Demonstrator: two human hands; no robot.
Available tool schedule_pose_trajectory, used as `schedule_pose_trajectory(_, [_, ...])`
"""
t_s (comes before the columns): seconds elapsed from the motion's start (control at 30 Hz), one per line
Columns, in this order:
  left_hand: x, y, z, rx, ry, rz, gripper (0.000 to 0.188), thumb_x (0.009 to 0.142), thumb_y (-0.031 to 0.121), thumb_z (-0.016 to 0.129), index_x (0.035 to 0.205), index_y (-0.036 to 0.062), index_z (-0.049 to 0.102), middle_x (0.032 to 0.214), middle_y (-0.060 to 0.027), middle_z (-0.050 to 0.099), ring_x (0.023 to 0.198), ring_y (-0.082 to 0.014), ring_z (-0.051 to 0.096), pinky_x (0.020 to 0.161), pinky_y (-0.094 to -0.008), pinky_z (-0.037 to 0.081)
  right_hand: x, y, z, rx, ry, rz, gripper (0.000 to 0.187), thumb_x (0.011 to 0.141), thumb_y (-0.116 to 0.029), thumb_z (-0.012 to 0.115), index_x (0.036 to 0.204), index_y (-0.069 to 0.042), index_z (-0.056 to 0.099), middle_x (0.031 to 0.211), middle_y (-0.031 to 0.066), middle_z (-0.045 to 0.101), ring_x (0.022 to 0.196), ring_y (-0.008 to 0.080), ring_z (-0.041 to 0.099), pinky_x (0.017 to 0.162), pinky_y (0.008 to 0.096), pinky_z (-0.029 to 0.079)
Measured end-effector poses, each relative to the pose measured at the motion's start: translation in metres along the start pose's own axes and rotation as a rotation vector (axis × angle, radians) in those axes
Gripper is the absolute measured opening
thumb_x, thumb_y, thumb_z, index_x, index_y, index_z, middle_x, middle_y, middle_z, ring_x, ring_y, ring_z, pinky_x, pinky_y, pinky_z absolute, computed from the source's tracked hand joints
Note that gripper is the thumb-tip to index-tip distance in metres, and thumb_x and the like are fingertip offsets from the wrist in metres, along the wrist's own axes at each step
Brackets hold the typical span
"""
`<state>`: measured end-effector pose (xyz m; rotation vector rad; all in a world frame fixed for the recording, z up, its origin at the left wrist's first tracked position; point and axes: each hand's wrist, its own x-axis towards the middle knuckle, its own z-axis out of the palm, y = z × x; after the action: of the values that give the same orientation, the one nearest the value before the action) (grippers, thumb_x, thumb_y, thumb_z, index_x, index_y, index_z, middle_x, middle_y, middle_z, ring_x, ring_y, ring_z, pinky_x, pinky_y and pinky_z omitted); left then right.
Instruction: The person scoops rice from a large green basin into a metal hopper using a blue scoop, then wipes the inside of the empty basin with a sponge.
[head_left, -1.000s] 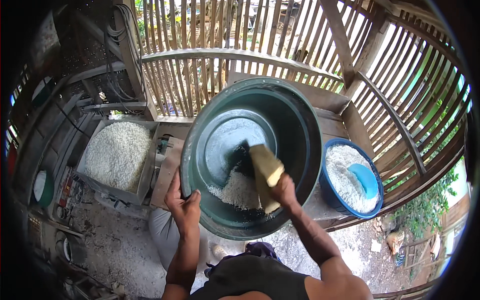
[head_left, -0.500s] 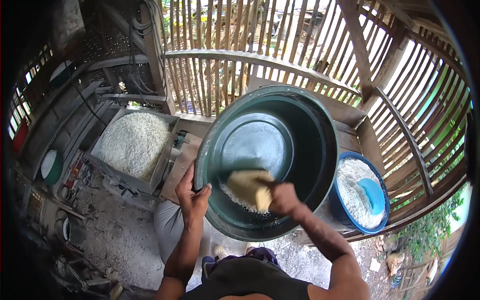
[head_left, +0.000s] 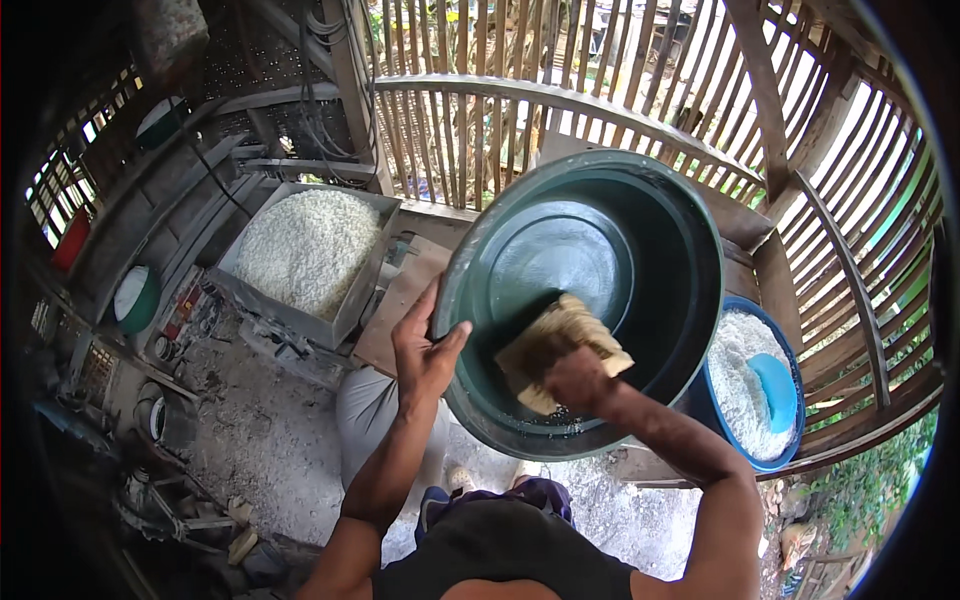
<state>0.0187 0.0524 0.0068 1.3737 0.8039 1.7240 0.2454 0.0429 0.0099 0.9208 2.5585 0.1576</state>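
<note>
A large dark green plastic tub (head_left: 500, 250) is tilted in front of me, its opening facing me. My left hand (head_left: 427, 350) grips its left rim, thumb over the edge and fingers behind the outer wall. Inside the tub, my right hand (head_left: 582, 380) is closed on a flat tan piece with ragged edges (head_left: 560, 335). Whether that is a brush or folded sacking I cannot tell. It presses against the near inner wall. A few white crumbs (head_left: 563, 428) lie beside it, low on the near side.
At left, a metal hopper (head_left: 372, 290) holds a heap of white shreds (head_left: 310, 245), with a wooden board (head_left: 400, 300) alongside. To the right stands a blue basin (head_left: 712, 390) of white shreds with a light blue scoop (head_left: 772, 392). Slatted walls (head_left: 450, 150) surround the space. A green bowl (head_left: 143, 305) sits far left.
My right hand has swept the tan piece along the near wall, and fewer white crumbs show there. My left hand keeps its hold on the rim. The whole view has shifted slightly.
</note>
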Motion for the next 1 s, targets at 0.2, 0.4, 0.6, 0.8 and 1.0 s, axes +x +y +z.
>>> schedule_pose_trajectory(0.2, [-0.005, 0.007, 0.008, 0.096, 0.054, 0.034, 0.044, 0.096, 0.016, 0.065, 0.135, -0.0030, 0.054, 0.115, -0.0057, 0.066, 0.101, -0.0111, 0.058, 0.092, -0.0242, 0.045, 0.015, -0.009, -0.069, 0.411, 0.896, 0.470, 0.066, 0.069, -0.009, 0.068, 0.133, -0.002, 0.054, 0.113, 0.0187, 0.065, 0.100, 0.0333, 0.062, 0.078, 0.0414, 0.054])
schedule_pose_trajectory(0.4, [0.002, 0.010, 0.007, 0.217, 0.103, -0.012, 0.042, 0.095, 0.015, 0.065, 0.133, -0.0026, 0.057, 0.120, -0.0075, 0.065, 0.105, -0.0121, 0.059, 0.092, -0.0244, 0.045, -0.050, -0.051, 0.069, -0.123, 0.424, 0.104, 0.063, 0.081, -0.028, 0.059, 0.140, -0.007, 0.052, 0.144, 0.0083, 0.048, 0.122, 0.0292, 0.046, 0.098, 0.0466, 0.041])
schedule_pose_trajectory(0.6, [0.008, 0.010, 0.020, 0.126, 0.102, -0.010, 0.052, 0.086, -0.005, 0.066, 0.136, -0.0038, 0.054, 0.123, -0.0100, 0.065, 0.110, -0.0132, 0.060, 0.096, -0.0253, 0.045, -0.070, -0.021, 0.021, -0.124, 0.677, 0.006, 0.065, 0.083, -0.025, 0.057, 0.146, -0.014, 0.045, 0.151, 0.0027, 0.043, 0.120, 0.0226, 0.048, 0.097, 0.0369, 0.045])
schedule_pose_trajectory(0.8, [0.014, 0.011, 0.025, 0.129, 0.092, -0.047, 0.060, 0.078, -0.015, 0.057, 0.137, -0.0053, 0.052, 0.126, -0.0098, 0.063, 0.111, -0.0135, 0.060, 0.098, -0.0247, 0.043, -0.096, 0.031, 0.084, -0.162, 0.573, 0.020, 0.061, 0.087, -0.022, 0.052, 0.147, -0.019, 0.045, 0.156, 0.0041, 0.037, 0.129, 0.0239, 0.046, 0.092, 0.0372, 0.046])
schedule_pose_trajectory(1.0, [0.002, 0.023, 0.029, 0.301, 0.157, -0.084, 0.061, 0.077, -0.010, 0.062, 0.136, -0.0033, 0.052, 0.121, -0.0105, 0.065, 0.107, -0.0143, 0.062, 0.096, -0.0261, 0.045, -0.092, 0.052, 0.100, -0.138, 0.691, -0.140, 0.058, 0.082, -0.021, 0.055, 0.140, -0.024, 0.055, 0.151, -0.0002, 0.045, 0.100, 0.0180, 0.055, 0.084, 0.0321, 0.043])
